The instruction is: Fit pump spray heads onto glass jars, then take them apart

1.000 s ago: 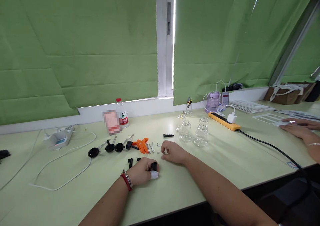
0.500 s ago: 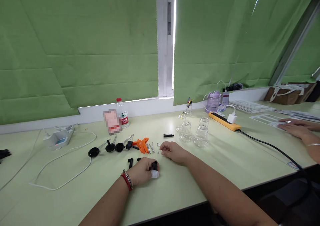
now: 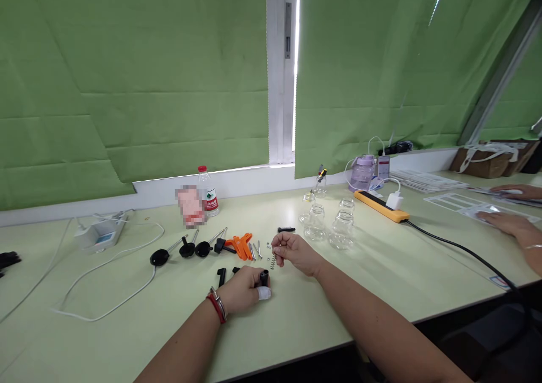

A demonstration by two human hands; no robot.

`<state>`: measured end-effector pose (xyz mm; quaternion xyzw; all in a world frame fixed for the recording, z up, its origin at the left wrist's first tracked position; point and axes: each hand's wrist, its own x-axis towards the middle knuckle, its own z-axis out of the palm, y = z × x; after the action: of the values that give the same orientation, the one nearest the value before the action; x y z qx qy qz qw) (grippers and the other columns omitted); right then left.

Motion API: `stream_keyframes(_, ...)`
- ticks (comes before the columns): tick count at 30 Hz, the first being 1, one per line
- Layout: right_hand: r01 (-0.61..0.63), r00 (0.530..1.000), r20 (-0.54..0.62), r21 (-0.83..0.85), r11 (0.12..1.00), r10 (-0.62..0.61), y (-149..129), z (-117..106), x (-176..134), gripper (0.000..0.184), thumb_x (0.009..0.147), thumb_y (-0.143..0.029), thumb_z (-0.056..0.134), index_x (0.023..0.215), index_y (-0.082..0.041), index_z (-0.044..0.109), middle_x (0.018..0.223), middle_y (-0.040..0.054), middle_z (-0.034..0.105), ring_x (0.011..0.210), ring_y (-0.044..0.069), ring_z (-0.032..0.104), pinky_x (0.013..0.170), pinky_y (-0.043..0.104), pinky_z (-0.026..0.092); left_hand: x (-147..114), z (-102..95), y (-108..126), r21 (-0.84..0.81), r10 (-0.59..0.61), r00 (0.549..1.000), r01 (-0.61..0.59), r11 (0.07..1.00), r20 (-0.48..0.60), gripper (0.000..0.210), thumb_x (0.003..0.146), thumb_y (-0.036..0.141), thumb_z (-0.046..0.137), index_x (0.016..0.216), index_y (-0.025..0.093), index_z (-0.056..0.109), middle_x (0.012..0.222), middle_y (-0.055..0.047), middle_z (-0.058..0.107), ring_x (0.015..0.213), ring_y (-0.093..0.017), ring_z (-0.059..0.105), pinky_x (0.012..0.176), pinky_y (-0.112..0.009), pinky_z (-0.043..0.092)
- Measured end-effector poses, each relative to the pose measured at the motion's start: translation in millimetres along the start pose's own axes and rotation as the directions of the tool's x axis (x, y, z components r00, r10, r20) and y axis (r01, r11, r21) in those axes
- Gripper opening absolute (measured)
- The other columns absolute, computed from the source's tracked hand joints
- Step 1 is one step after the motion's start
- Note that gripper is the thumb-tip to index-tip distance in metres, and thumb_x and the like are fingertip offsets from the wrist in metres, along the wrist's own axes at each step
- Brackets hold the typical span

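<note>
My left hand (image 3: 245,288) is closed round a black hollow plastic part (image 3: 264,278), its open end facing up; white tape wraps the thumb. Between the fingertips of my right hand (image 3: 296,254) hangs a small metal coil spring (image 3: 273,262), just above and to the right of the black part. Tiny metal nuts (image 3: 268,245) lie on the table beside the right fingertips. Left of them are several metal screws (image 3: 254,251) and orange plastic pieces (image 3: 241,246). A black handle-like piece (image 3: 221,277) lies behind my left wrist, with another partly hidden by the hand.
Black lids with metal rods (image 3: 187,249) lie to the left. Several glass jars (image 3: 314,225) stand right of centre, near a small black brush-like piece (image 3: 286,230). An orange power strip (image 3: 381,205) and its cable lie farther right, near another person's hands (image 3: 503,222).
My right hand has lifted slightly, and a spring now shows in its fingers. The black part in my left hand has tilted more upright. At far right, the other person's hands have moved apart.
</note>
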<state>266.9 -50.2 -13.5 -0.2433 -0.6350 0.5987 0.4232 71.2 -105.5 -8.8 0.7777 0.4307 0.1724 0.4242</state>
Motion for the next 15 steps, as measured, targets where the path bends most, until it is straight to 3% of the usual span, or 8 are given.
stream_keyframes(6,0.043,0.999,-0.007,0.089,0.995,-0.043,-2.8,2.1,-0.9,0.024,0.074,-0.033,0.067,0.087,-0.017,0.053,0.064,-0.0025,0.059,0.051,0.010,0.055,0.057,0.026,0.044,1.7,2.2,-1.6,0.043,-0.009,1.000,0.010,0.999,-0.028,0.019,0.072,0.035,0.058,0.072,0.016,0.053,0.062,0.004,0.044,0.057,-0.011,0.038,0.053,-0.022,0.032)
stream_keyframes(15,0.044,0.999,0.016,0.035,0.998,-0.044,-4.5,7.9,-2.0,0.020,0.074,-0.029,0.067,0.082,-0.017,0.054,0.058,-0.0045,0.057,0.050,0.010,0.055,0.056,0.026,0.043,3.3,3.2,-1.1,0.121,0.012,0.998,-0.005,0.993,-0.060,0.016,0.072,0.032,0.056,0.070,0.017,0.051,0.062,0.004,0.044,0.058,-0.011,0.039,0.051,-0.022,0.030)
